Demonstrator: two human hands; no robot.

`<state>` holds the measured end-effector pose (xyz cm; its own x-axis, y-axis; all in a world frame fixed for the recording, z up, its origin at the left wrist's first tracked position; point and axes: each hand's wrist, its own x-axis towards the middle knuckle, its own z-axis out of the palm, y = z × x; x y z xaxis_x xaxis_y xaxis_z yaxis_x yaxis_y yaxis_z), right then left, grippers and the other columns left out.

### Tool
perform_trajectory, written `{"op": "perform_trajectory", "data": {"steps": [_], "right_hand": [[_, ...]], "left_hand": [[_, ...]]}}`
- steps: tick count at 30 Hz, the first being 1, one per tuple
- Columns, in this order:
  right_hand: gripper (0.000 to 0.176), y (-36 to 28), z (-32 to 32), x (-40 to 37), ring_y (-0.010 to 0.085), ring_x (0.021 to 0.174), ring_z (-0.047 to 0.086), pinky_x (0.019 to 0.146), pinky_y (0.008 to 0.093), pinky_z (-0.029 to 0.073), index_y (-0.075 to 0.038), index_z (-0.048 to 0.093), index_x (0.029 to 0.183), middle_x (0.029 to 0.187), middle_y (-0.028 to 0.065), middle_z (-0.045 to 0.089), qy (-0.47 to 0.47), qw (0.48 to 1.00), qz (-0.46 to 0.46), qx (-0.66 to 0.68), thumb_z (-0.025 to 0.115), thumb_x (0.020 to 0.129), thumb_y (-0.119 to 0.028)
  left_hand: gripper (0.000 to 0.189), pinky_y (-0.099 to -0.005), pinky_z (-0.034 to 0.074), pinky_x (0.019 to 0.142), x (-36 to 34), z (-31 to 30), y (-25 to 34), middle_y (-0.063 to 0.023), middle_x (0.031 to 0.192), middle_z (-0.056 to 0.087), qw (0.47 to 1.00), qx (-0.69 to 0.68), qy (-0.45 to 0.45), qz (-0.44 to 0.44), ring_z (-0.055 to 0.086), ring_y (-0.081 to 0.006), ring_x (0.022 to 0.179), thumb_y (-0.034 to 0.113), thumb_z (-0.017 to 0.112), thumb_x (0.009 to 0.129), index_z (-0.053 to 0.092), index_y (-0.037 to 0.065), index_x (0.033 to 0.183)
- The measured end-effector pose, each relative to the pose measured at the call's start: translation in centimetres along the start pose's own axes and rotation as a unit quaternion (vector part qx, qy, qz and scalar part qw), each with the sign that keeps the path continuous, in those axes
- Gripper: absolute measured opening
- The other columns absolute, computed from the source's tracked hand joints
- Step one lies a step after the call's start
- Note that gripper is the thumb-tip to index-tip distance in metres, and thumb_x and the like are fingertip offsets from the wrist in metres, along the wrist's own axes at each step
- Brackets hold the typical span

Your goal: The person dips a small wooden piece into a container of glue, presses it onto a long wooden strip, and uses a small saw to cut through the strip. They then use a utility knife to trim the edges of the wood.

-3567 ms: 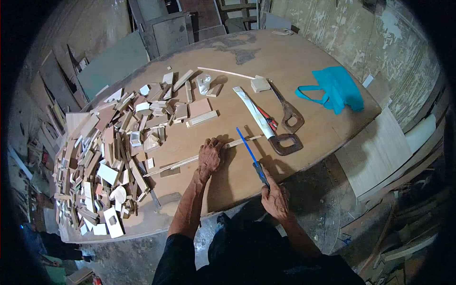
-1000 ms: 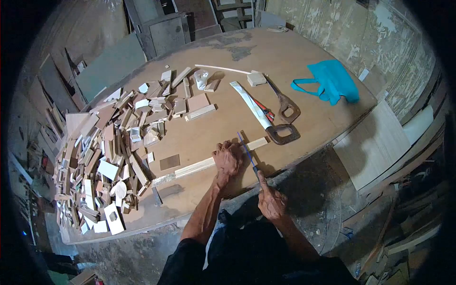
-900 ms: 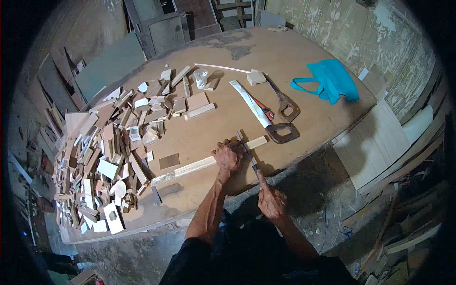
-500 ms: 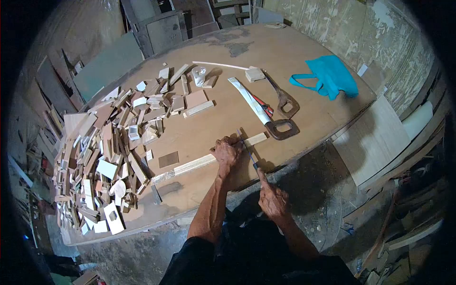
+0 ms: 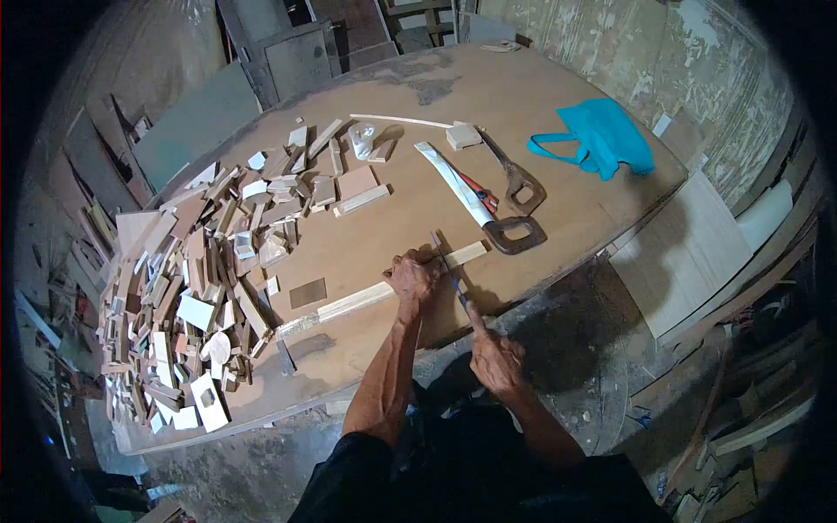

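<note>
A long pale wooden strip (image 5: 353, 302) lies slantwise near the table's front edge. My left hand (image 5: 413, 274) is closed around it, pressing it down toward its right part. Just right of those fingers, a thin-bladed saw (image 5: 449, 268) rests across the strip. My right hand (image 5: 497, 361) is wrapped round the saw's handle at the table edge, index finger stretched along it; the handle is mostly hidden. A small brown rectangular piece (image 5: 308, 293) lies left of my left hand, behind the strip.
A heap of wood offcuts (image 5: 205, 261) covers the table's left side. Beyond the strip lie a white-covered handsaw (image 5: 458, 187), another saw (image 5: 521, 187), a red tool (image 5: 482, 193) and a clear plastic cup (image 5: 361, 139). A turquoise bag (image 5: 602, 139) sits at the right.
My right hand and the saw have moved slightly toward my body and left. My left hand still holds the strip. The whole view has shifted a little.
</note>
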<state>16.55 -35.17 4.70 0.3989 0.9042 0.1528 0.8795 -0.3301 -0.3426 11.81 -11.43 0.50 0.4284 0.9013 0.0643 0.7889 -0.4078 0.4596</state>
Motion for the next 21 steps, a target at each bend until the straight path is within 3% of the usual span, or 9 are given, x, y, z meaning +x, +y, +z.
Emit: {"op": "perform_trajectory", "data": {"steps": [3,6,10,12,15,18,21], "right_hand": [[0.085,0.8,-1.1,-2.3,0.0297,0.066,0.067,0.056,0.0398,0.05,-0.014,0.026,0.154,0.08,0.0153,0.067,-0.029,0.999,-0.005,0.034,0.067,0.08,-0.011],[0.083,0.1,-0.6,-0.1,0.0236,0.054,0.061,0.051,0.0376,0.045,-0.016,0.027,0.155,0.067,0.0078,0.062,-0.027,0.999,0.009,-0.024,0.064,0.081,-0.011],[0.081,0.8,1.8,-0.2,0.0206,0.054,0.06,0.05,0.0366,0.044,-0.014,0.029,0.154,0.065,0.0072,0.061,0.069,0.997,-0.039,0.001,0.064,0.082,-0.011],[0.079,0.6,-0.6,-2.7,0.0197,0.053,0.058,0.05,0.0362,0.044,-0.014,0.031,0.153,0.066,0.0074,0.061,0.058,0.998,-0.04,0.005,0.064,0.081,-0.01],[0.09,0.8,0.0,-1.3,0.0281,0.057,0.061,0.055,0.0414,0.05,-0.013,0.023,0.156,0.072,0.0111,0.062,-0.054,0.998,0.0,0.018,0.068,0.078,-0.012],[0.075,0.7,2.1,0.9,0.0196,0.047,0.049,0.049,0.0347,0.042,-0.014,0.034,0.152,0.062,0.007,0.056,0.083,0.996,-0.042,-0.007,0.064,0.083,-0.011],[0.09,0.8,-0.1,-2.1,0.0283,0.059,0.063,0.055,0.042,0.05,-0.013,0.019,0.156,0.074,0.0121,0.063,0.006,0.999,-0.028,0.015,0.066,0.08,-0.011]], "left_hand": [[0.036,-0.0571,0.036,0.09,0.2,0.6,-0.3,-0.0013,0.111,0.07,1.0,0.018,0.019,0.014,0.058,-0.026,0.112,0.047,0.071,0.078,0.074,0.023,0.105],[0.038,-0.0581,0.036,0.091,0.1,0.7,-0.6,-0.002,0.109,0.071,1.0,-0.004,0.015,0.019,0.058,-0.0261,0.112,0.049,0.07,0.08,0.073,0.023,0.106],[0.039,-0.059,0.036,0.09,-0.5,-0.8,0.5,-0.0021,0.107,0.071,0.999,-0.031,0.019,0.007,0.059,-0.027,0.111,0.051,0.07,0.079,0.073,0.022,0.105],[0.04,-0.0593,0.036,0.091,-0.4,-0.2,0.2,-0.0019,0.107,0.071,0.999,-0.008,0.029,0.018,0.059,-0.0274,0.111,0.051,0.07,0.079,0.073,0.022,0.106],[0.041,-0.0598,0.036,0.091,0.6,2.5,-1.8,-0.0016,0.108,0.071,0.999,0.0,0.028,0.02,0.058,-0.0269,0.111,0.051,0.07,0.079,0.073,0.023,0.108],[0.04,-0.06,0.036,0.091,0.7,2.7,-2.0,-0.0012,0.108,0.07,1.0,0.002,0.024,0.014,0.058,-0.0262,0.111,0.049,0.069,0.079,0.072,0.025,0.111],[0.036,-0.0592,0.037,0.09,0.2,1.6,-1.1,-0.0002,0.108,0.07,0.998,0.025,0.037,0.035,0.058,-0.0258,0.11,0.046,0.07,0.078,0.073,0.027,0.108]]}}
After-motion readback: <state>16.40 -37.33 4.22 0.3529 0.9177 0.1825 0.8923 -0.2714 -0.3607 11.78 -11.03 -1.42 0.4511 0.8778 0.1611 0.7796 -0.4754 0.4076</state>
